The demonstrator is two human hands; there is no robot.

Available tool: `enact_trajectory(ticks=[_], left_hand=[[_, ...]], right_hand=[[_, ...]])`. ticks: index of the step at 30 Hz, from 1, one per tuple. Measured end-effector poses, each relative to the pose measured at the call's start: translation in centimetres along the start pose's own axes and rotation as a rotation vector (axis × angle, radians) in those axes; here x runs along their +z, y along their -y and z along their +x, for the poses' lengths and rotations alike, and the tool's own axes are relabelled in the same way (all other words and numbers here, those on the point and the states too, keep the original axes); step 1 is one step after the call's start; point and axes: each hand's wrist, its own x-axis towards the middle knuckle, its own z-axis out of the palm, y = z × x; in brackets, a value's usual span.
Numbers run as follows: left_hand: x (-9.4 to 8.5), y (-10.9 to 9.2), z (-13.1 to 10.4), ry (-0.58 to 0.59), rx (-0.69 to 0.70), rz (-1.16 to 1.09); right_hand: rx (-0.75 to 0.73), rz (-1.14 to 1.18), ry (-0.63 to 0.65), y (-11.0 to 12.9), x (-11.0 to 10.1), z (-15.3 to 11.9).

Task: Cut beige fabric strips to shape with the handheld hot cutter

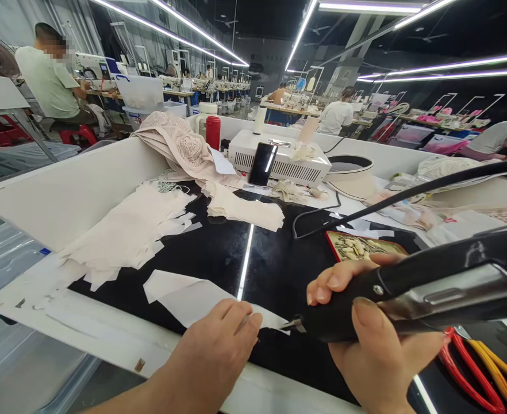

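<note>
A white fabric piece point(188, 296) lies flat on the glossy black work surface. My left hand point(219, 345) rests over its near edge, fingers pinched around a thin metal tool point(242, 324), mostly hidden, that looks like tweezers. In my right hand point(378, 345) is a thick black handheld tool point(447, 287) with a silver lever along its side. Its pointed metal tip point(295, 325) touches or hovers just above the narrow right end of the fabric. Red-handled scissors point(464, 368) lie beside my right wrist.
Pale fabric pieces point(128, 230) are piled at left, with a smaller stack point(245, 208) behind. A phone point(262, 164) leans on a white vented box point(283, 155). A red-rimmed tray point(333, 246) holds small parts. A black cable point(408, 198) crosses at right. Several people work farther back.
</note>
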Motion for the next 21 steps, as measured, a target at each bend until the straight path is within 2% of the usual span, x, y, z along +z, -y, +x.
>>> enact_trajectory(ticks=[4, 8, 14, 21], left_hand=[[0.2, -0.7, 0.8, -0.058, -0.021, 0.126], [0.2, -1.0, 0.7, -0.122, -0.019, 0.195], [1.2, -1.2, -0.1, -0.081, -0.039, 0.196], [1.3, -1.3, -0.5, -0.041, -0.038, 0.198]], right_hand=[[-0.014, -0.001, 0.016, 0.2, -0.2, -0.1], [-0.007, 0.014, 0.027, 0.3, 0.0, -0.3], [0.003, 0.020, 0.041, 0.3, -0.2, -0.6], [0.009, 0.017, 0.043, 0.4, -0.3, -0.8]])
